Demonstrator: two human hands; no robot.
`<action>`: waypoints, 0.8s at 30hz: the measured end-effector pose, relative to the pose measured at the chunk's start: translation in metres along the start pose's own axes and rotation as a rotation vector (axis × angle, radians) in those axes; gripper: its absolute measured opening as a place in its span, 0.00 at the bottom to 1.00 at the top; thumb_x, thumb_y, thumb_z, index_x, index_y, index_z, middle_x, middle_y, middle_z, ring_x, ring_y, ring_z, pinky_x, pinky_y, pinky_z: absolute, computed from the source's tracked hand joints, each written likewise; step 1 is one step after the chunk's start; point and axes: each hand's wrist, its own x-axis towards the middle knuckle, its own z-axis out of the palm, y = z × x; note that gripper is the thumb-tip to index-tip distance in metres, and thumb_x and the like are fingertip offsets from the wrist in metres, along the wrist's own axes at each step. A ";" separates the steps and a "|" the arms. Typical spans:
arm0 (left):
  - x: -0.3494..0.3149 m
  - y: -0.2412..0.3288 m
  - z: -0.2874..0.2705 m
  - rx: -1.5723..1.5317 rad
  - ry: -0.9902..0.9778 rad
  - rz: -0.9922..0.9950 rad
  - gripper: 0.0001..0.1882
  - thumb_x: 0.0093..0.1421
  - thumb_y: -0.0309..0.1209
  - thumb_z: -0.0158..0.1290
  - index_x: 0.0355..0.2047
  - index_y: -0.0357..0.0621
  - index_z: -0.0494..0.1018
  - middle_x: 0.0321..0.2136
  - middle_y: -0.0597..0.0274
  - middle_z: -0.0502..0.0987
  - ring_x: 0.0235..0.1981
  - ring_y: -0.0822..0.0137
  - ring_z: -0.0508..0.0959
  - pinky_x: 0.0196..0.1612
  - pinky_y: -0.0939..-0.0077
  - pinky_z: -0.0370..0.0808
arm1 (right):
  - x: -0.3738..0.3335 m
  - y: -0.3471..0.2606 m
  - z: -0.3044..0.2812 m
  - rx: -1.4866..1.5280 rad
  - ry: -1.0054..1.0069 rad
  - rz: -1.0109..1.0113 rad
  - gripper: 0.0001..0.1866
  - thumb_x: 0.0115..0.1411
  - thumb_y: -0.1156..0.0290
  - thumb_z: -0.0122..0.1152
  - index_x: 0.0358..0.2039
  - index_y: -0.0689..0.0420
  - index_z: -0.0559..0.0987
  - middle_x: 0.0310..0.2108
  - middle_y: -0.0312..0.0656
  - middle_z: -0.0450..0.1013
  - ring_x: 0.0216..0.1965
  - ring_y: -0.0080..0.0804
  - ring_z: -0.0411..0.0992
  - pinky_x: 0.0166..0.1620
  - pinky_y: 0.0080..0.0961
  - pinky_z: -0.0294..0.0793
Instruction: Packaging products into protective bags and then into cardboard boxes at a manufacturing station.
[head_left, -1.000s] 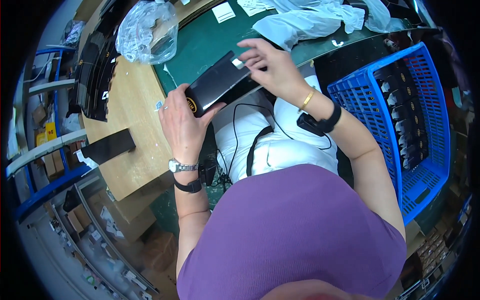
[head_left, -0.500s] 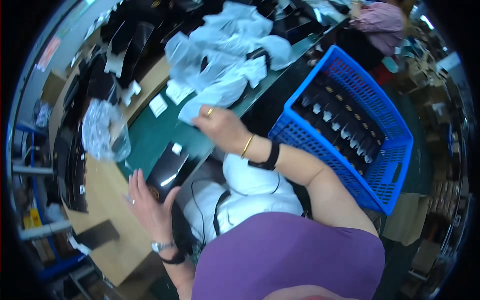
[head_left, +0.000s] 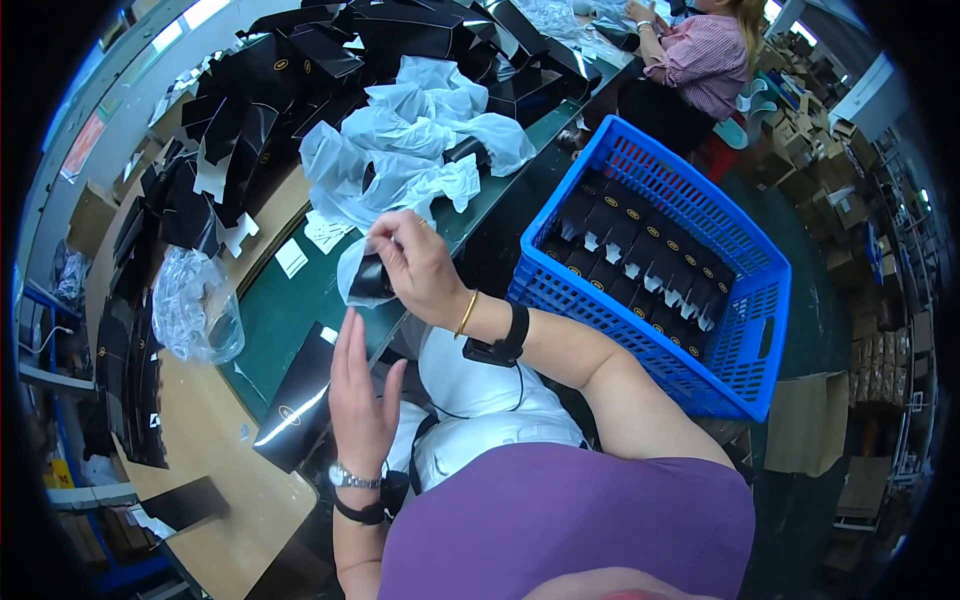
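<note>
From the head view, the right hand (head_left: 420,268) pinches a small black item in a clear bag (head_left: 366,277) between thumb and fingertips, held above the green counter (head_left: 290,300) just in front of the heap of white bags (head_left: 405,150). The left hand (head_left: 360,395) is flat and open, fingers straight, holding nothing, beside a glossy black box (head_left: 300,405) lying at the counter's edge. A blue crate (head_left: 745,300) of black boxes stands to the right.
</note>
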 end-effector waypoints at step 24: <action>-0.076 -0.017 0.007 -0.606 0.076 -0.249 0.32 0.61 0.32 0.65 0.63 0.38 0.67 0.50 0.54 0.81 0.50 0.61 0.82 0.55 0.66 0.76 | -0.055 -0.102 -0.072 0.557 -0.166 0.251 0.13 0.72 0.67 0.63 0.51 0.61 0.76 0.47 0.44 0.78 0.43 0.25 0.75 0.49 0.23 0.75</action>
